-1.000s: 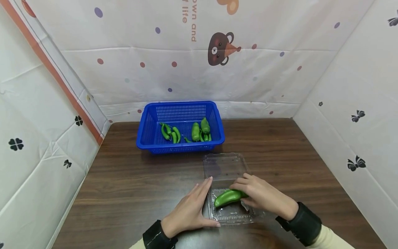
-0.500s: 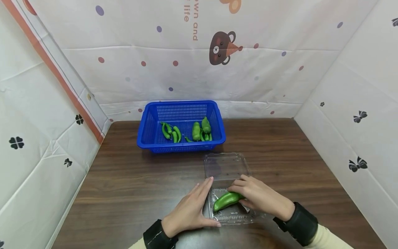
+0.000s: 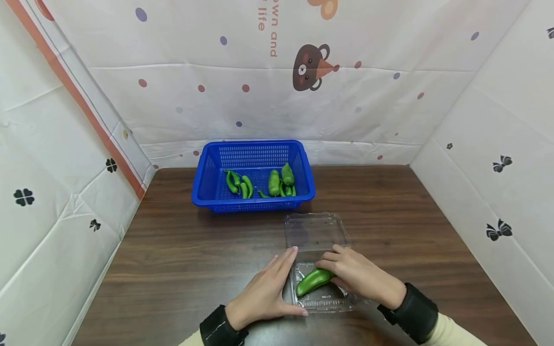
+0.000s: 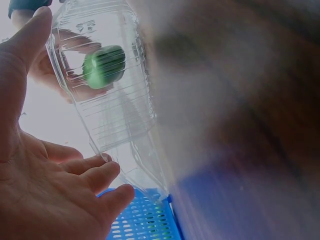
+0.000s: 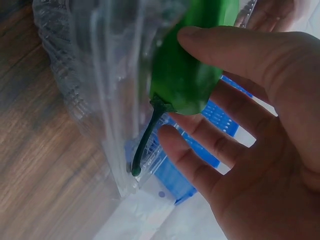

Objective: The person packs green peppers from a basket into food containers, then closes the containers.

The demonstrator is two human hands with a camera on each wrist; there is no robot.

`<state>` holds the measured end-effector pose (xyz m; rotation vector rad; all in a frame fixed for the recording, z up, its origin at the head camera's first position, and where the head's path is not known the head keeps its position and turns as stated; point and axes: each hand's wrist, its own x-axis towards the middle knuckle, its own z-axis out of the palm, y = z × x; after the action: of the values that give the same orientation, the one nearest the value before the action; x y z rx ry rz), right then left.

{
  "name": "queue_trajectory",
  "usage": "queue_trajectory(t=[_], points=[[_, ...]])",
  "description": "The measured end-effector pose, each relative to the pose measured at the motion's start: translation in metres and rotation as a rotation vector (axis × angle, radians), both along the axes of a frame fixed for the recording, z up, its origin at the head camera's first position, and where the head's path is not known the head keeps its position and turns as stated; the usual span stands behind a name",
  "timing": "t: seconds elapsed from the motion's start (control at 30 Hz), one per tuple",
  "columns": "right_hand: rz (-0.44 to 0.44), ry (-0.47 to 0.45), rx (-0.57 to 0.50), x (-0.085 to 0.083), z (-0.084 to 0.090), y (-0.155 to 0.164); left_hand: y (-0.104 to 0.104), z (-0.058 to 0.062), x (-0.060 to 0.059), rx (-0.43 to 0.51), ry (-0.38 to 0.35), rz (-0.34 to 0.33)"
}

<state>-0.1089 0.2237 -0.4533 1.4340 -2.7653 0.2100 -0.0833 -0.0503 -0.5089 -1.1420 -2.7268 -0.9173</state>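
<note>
A large green pepper (image 3: 312, 282) lies slantwise over the base of a clear plastic clamshell box (image 3: 326, 303), whose lid (image 3: 316, 231) is flipped back. My right hand (image 3: 357, 273) grips the pepper by its stem end. In the right wrist view the thumb presses one side of the pepper (image 5: 185, 80), and its dark stem (image 5: 145, 142) hangs past the fingers. Along the box's left side, my left hand (image 3: 268, 293) rests with fingers extended and thumb spread. Through the ribbed box wall (image 4: 115, 117) the left wrist view shows the pepper's rounded end (image 4: 104, 66).
Behind the box, a blue plastic basket (image 3: 251, 206) holds several green peppers, a group of slim ones (image 3: 238, 184) at left and thicker ones (image 3: 281, 181) at right. The wooden table (image 3: 182, 259) meets patterned white sheets (image 3: 182, 115) at the back and sides.
My right hand has shifted slightly left and toward me with the pepper, which now slants more steeply. The left hand has stayed at the box's side.
</note>
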Motion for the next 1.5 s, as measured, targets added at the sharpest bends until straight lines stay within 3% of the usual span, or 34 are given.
queue_trajectory(t=[0.4, 0.7, 1.5], points=[[0.002, 0.035, 0.014, -0.001, -0.009, -0.001, 0.000, -0.002, -0.001, 0.001, 0.035, 0.001], [-0.015, 0.044, -0.052, 0.001, -0.015, 0.000, 0.000, -0.001, -0.001, -0.001, 0.010, -0.001], [0.003, 0.130, -0.088, 0.000, -0.024, -0.001, 0.000, -0.001, -0.001, 0.006, -0.002, -0.019]])
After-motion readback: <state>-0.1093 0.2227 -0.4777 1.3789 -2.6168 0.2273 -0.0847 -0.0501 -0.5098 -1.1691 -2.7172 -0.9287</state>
